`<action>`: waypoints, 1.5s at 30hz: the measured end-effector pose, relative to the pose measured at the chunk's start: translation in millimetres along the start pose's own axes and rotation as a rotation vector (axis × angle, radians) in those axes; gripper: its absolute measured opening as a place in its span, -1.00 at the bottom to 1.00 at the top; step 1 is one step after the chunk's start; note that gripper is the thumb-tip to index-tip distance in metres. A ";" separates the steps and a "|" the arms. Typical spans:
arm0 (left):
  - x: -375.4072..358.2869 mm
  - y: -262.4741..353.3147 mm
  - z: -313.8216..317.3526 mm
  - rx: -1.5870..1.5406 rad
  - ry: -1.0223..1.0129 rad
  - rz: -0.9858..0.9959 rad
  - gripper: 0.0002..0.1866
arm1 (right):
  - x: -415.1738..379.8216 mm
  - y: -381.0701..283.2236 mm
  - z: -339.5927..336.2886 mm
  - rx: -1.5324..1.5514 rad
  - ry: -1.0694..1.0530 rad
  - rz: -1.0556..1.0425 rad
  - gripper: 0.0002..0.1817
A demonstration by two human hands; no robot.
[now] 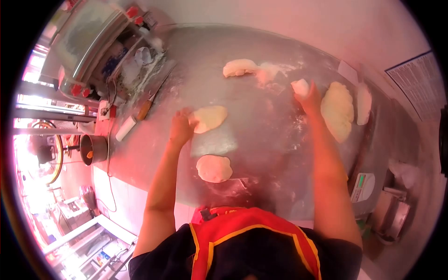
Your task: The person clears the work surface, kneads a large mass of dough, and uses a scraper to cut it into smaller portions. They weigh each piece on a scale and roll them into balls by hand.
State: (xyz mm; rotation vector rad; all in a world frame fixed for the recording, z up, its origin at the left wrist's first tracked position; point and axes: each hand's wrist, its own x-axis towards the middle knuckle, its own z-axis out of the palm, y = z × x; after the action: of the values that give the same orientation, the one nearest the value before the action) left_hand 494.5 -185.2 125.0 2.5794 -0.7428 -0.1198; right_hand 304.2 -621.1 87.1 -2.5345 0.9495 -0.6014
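Note:
My left hand (183, 123) touches the left edge of a flattened oval piece of dough (210, 119); its fingers are bunched at that edge. A small pale lump (300, 87), perhaps dough, is held in my right hand (309, 99) at the right part of the table. Below the flattened piece lies a round piece of dough (214, 168). Another piece of dough (240, 67) rests farther back beside scattered flour. To the right of my right hand is a large piece of dough (337, 111).
On the metal table (261, 135), a knife with a wooden handle (144, 110) and a white cylinder (126, 129) lie left. A machine (95, 42) stands back left, a pot (93, 149) at the left edge. A scale (363, 187) sits right.

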 end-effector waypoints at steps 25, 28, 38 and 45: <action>-15.2 189.4 139.3 0.075 -0.168 0.378 -0.45 | -118.1 -102.6 17.9 -0.011 -0.130 -0.135 -0.47; -1.2 192.0 145.5 0.031 -0.163 0.339 -0.47 | -108.0 -95.7 21.2 -0.095 -0.087 -0.148 -0.49; -49.8 153.0 79.9 -0.189 -0.474 0.320 -0.57 | -176.0 -101.5 -25.4 0.230 -0.226 -0.143 -0.65; -75.4 148.3 96.6 0.274 -0.334 0.544 -0.33 | -190.8 -149.9 -15.4 0.128 -0.264 -0.251 -0.42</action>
State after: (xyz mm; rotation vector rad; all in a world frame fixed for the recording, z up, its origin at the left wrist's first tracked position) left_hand 339.0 -295.9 101.5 2.5239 -1.6570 -0.2964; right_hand 245.2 -387.8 121.5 -2.5540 0.4905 -0.3689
